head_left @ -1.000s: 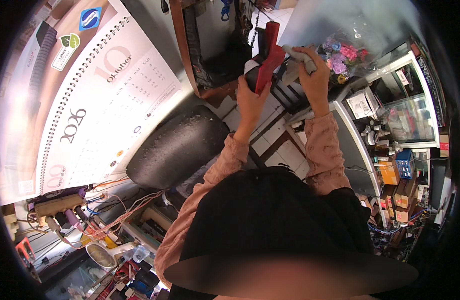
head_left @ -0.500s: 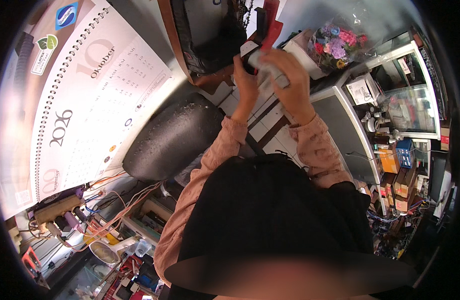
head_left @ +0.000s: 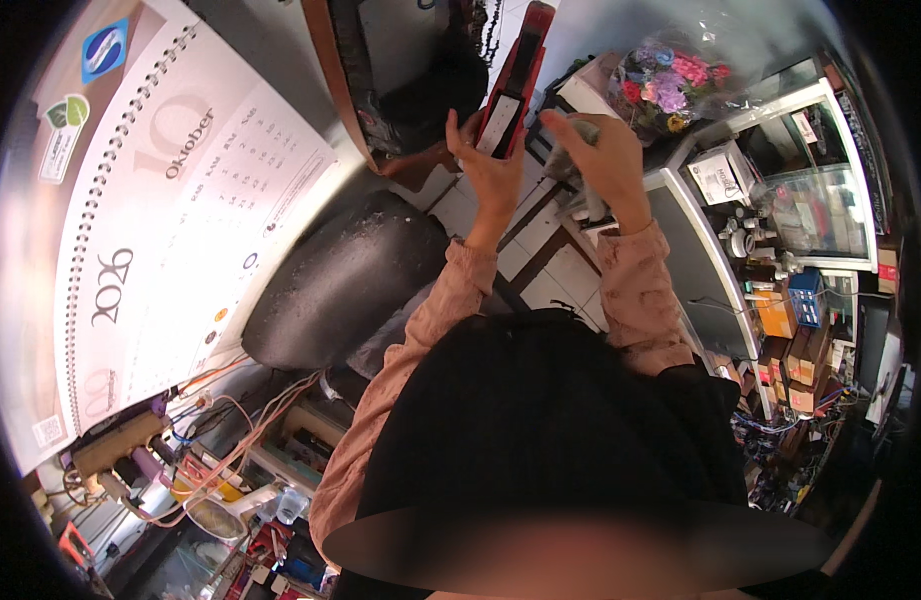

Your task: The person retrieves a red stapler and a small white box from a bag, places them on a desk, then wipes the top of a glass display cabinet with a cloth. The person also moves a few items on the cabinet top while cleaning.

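Observation:
In front of me, my left hand point(head_left: 495, 178) is closed round the near end of a long, narrow red and black object point(head_left: 522, 78). A pale strip lies along its near half, and its far end points away from me. Its exact kind does not show. To the right, my right hand point(head_left: 611, 165) grips a crumpled grey cloth point(head_left: 565, 152), which hangs below the fingers, apart from the red object. Part of the cloth is hidden behind the fingers.
A wall calendar point(head_left: 171, 260) fills the left, beside a worn black seat point(head_left: 351, 275). Wrapped flowers point(head_left: 671, 85) stand beyond my right hand, near a glass cabinet point(head_left: 816, 215). Cables point(head_left: 261, 425) run across the lower left. A black bag point(head_left: 411, 80) is at the top.
My right hand has moved right with the cloth, away from the red object. That object, in my left hand, now shows along its length; earlier my right hand and the cloth partly covered it.

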